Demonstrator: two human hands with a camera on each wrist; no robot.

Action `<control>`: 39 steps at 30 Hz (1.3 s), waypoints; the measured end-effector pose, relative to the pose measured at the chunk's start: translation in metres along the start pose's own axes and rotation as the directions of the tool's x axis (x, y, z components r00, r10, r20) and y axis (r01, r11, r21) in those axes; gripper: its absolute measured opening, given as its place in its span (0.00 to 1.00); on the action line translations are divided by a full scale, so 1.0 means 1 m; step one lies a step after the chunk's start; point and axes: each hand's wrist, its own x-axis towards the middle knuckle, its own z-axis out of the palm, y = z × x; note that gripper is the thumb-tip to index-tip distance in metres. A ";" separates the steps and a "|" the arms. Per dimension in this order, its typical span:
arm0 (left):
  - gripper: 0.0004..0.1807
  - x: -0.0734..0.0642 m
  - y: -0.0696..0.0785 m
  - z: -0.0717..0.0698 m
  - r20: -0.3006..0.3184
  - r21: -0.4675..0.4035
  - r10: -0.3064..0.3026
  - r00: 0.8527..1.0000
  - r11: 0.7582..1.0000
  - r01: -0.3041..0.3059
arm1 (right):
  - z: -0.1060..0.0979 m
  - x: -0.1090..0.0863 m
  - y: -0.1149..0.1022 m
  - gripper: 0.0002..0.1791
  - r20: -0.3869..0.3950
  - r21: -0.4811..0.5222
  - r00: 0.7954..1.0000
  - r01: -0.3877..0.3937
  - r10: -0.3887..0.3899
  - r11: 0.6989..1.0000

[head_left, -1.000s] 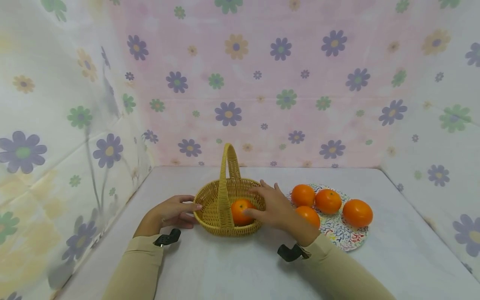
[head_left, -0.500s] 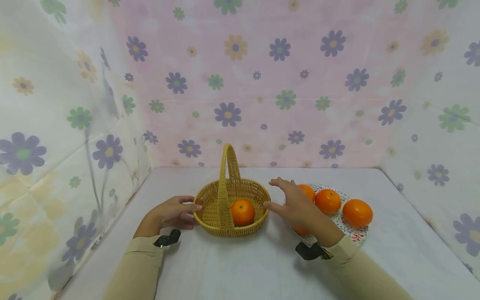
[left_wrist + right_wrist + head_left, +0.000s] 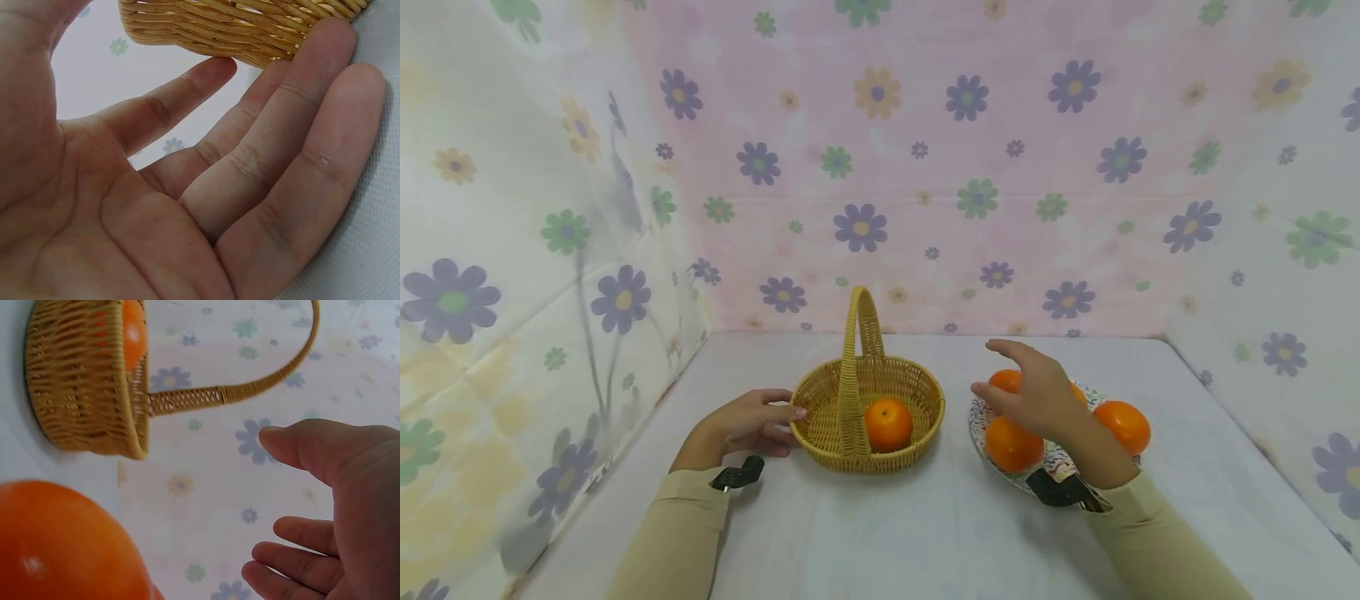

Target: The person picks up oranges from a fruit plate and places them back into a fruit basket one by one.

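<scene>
A yellow wicker basket (image 3: pixel 823 460) with a tall arched handle stands mid-table, one orange (image 3: pixel 889 425) inside. My left hand (image 3: pixel 752 425) holds its left side, thumb over the rim and fingers against the outer wall. The left wrist view shows these fingertips (image 3: pixel 325 47) at the woven wicker. To the right, my right hand (image 3: pixel 1037 396) is above a speckled plate (image 3: pixel 977 425) of oranges, thumb and fingers spread and nothing between them. A front orange (image 3: pixel 1013 444) lies below it; another (image 3: pixel 1004 380) is partly hidden behind the hand. In the right wrist view an orange (image 3: pixel 62 544) looms close.
Another orange (image 3: pixel 1122 427) sits at the plate's right side, and one more (image 3: pixel 1079 395) peeks out behind the right hand. A white cloth (image 3: pixel 880 533) covers the table. Flower-patterned curtains (image 3: pixel 925 167) enclose the back and both sides.
My right hand has left the orange in the basket and moved right, out over the plate. The left hand stays at the basket's left side.
</scene>
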 end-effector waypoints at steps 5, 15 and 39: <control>0.43 -0.001 0.002 0.001 0.004 0.007 0.002 1.000 1.000 -0.002 | -0.018 -0.002 0.013 0.43 -0.024 0.012 0.999 0.020 -0.020 1.000; 0.45 -0.003 0.003 0.001 -0.016 -0.002 0.000 1.000 1.000 0.000 | -0.036 0.000 0.041 0.47 0.029 -0.026 0.998 -0.056 0.057 0.998; 0.44 -0.003 0.004 0.001 -0.003 0.004 0.004 1.000 1.000 -0.004 | -0.045 0.002 0.107 0.56 0.196 -0.072 0.959 -0.194 0.205 0.978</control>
